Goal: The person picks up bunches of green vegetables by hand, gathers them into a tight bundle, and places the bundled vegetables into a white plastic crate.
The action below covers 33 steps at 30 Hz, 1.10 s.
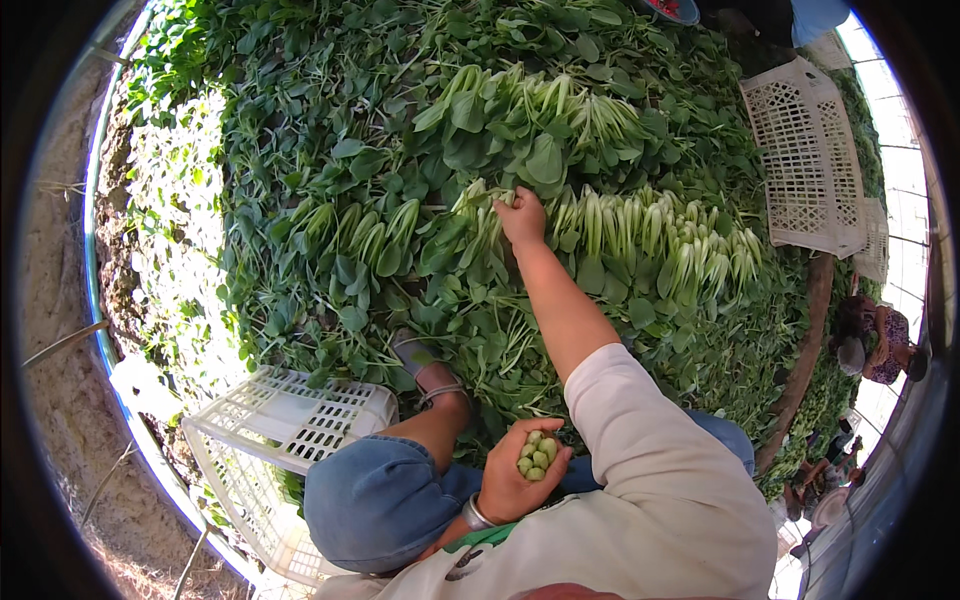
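My left hand (517, 469), with a metal bangle at its wrist, is closed around a bunch of leafy greens, the pale cut stem ends facing up between thumb and fingers. Ahead of me my right hand (523, 216) reaches out, its fingertips on the pale stem ends of greens in the middle row. To its right lies a row of leafy greens (622, 217), stems pointing away from me. Another row of greens (547, 105) lies farther off. Smaller bunches (367, 225) rest to the left. Whatever my right fingers pinch is partly hidden.
A white plastic crate (300, 420) stands by my knee at lower left. Another crate (806, 157) lies at the right, near a brown strip of ground (806, 360). Other people (885, 337) crouch at the far right. A bowl (675, 9) with red things is at the top. Low leafy plants surround my foot.
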Available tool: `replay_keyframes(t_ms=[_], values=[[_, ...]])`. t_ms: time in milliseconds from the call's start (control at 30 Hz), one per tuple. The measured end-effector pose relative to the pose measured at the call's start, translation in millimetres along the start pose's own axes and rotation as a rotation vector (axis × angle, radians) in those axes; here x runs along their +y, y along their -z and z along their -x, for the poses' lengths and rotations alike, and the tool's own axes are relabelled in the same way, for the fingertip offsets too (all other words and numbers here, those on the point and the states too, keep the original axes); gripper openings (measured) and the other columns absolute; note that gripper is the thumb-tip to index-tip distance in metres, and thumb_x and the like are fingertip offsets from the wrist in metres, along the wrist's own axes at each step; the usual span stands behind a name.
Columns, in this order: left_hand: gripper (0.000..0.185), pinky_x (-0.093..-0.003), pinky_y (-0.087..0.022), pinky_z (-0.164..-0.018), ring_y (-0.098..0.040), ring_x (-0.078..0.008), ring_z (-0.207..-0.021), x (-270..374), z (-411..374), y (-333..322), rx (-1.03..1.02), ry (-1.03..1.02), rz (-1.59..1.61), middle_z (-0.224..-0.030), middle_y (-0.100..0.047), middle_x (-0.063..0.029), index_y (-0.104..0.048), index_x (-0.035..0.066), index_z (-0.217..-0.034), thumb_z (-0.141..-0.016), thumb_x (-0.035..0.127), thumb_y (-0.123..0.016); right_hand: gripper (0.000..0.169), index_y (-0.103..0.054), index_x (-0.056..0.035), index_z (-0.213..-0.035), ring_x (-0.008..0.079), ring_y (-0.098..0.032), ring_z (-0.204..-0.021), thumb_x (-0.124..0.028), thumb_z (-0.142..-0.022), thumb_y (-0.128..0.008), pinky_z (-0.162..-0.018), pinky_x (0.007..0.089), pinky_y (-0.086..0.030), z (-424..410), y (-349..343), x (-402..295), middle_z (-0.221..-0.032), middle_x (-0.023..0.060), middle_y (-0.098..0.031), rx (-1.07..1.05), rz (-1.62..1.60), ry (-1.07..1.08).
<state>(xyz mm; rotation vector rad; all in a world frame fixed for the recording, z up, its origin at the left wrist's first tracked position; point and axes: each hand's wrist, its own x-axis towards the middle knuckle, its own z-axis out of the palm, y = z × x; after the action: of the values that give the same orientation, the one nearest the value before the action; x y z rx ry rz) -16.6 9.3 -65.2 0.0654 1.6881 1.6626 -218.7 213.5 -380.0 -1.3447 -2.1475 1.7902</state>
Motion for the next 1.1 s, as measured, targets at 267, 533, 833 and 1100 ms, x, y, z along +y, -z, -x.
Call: replay_keyframes(t_ms=[267, 533, 833, 1100], values=[[0.032, -0.0361, -0.055, -0.084, -0.069, -0.0284, -0.094, -1.4, -15.9, -2.8, 0.035, -0.202, -0.062, -0.105, -0.069, -0.0126, -0.065, 0.004, -0.115, -0.086, 0.003, -0.079, 0.026, -0.064, -0.0069, -0.117, 0.0204, -0.065, -0.105, -0.030, -0.106, -0.065, -0.094, 0.0392, -0.053, 40.0, 76.1, -27.4, -0.112, 0.0023, -0.064, -0.593, -0.894, -0.128], [0.035, -0.0358, -0.056, -0.089, -0.070, -0.0266, -0.099, -3.3, -10.4, -2.3, -0.045, -0.100, -0.011, -0.109, -0.071, -0.0128, -0.063, 0.003, -0.114, -0.084, 0.000, -0.080, 0.028, -0.071, -0.0100, -0.109, 0.0353, -0.069, -0.096, -0.029, -0.091, -0.079, -0.084, 0.0491, -0.056, -15.3, 4.9, -15.4, -0.111, 0.0159, -0.068, -0.183, 0.456, 0.268], [0.050, -0.0340, -0.059, -0.088, -0.073, -0.0262, -0.106, 10.2, -11.5, 4.0, 0.241, -0.254, -0.007, -0.159, -0.042, -0.0270, -0.058, -0.002, -0.135, -0.087, -0.007, -0.071, 0.019, -0.071, -0.0062, -0.099, 0.0312, -0.065, -0.089, -0.010, -0.084, -0.082, -0.079, 0.0419, -0.052, 169.8, 117.5, -116.8, -0.096, 0.0097, -0.068, -0.196, 0.268, 0.745], [0.039, -0.0359, -0.055, -0.094, -0.070, -0.0263, -0.109, 6.7, -14.3, -0.5, 0.183, -0.344, 0.121, -0.151, -0.050, -0.0241, -0.063, -0.002, -0.124, -0.086, -0.003, -0.073, 0.019, -0.070, -0.0034, -0.104, 0.0265, -0.062, -0.091, -0.008, -0.087, -0.077, -0.084, 0.0369, -0.049, 273.0, 193.4, -189.5, -0.094, 0.0088, -0.063, -0.681, 0.119, 0.583]])
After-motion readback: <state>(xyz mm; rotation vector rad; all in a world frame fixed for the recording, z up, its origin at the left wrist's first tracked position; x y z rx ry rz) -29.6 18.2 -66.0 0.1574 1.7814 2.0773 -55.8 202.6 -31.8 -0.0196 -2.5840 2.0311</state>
